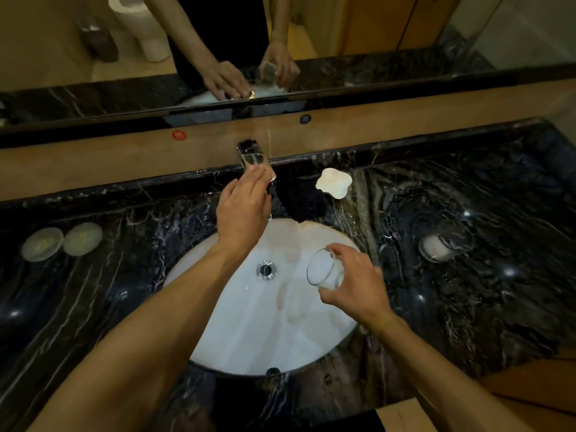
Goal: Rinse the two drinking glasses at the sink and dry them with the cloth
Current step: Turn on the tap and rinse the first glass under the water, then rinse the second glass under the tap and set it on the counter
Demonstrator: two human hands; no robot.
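Glasses are the business here, two clear tumblers. One glass (325,269) is in the right hand (358,285), fingers and thumb curled round its wall, held tilted over the right side of the white sink (237,338) with its mouth turned toward the left. The second glass (445,241) stands well apart on the dark marble desk (498,307), to the right of the basin. The left hand (243,210) reaches forward to the tap (254,159); its fingers lie fairly straight on the chrome lever and grip nothing. No stream of water can be made out under the spout, so by my judgement the rinse of the first glass is only being started and all the drying is left to do.

A dark cloth (300,202) lies bunched on the desk just behind the basin, near a small white dish (334,183). Two round pale lids (60,241) sit side by side on the far left of the desk.

As to handling: such a glass is light, stiff and breakable, and once wet it will likely turn slippery. A hold round the side wall, thumb against fingers, looks safest; the thin rim is the weak part. The hard marble and basin would not forgive a slip.
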